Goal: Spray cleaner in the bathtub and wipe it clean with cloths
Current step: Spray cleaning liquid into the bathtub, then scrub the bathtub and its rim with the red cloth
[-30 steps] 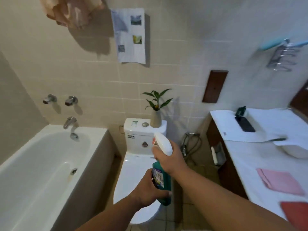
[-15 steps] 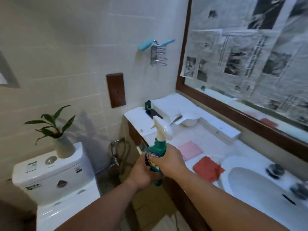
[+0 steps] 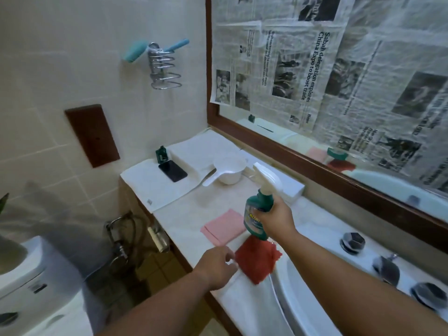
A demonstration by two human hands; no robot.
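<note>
Head: pink cloth (image 3: 224,226), counter (image 3: 191,200), tiled wall (image 3: 48,69).

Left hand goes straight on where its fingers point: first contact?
Most likely the red cloth on the countertop, lying just ahead of the left hand; the gap looks small, but depth is unclear.

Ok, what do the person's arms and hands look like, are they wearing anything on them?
The left forearm and right forearm are bare, with no sleeve in view. The left hand and right hand wear no gloves; no watch, bracelet or ring shows on them.
</note>
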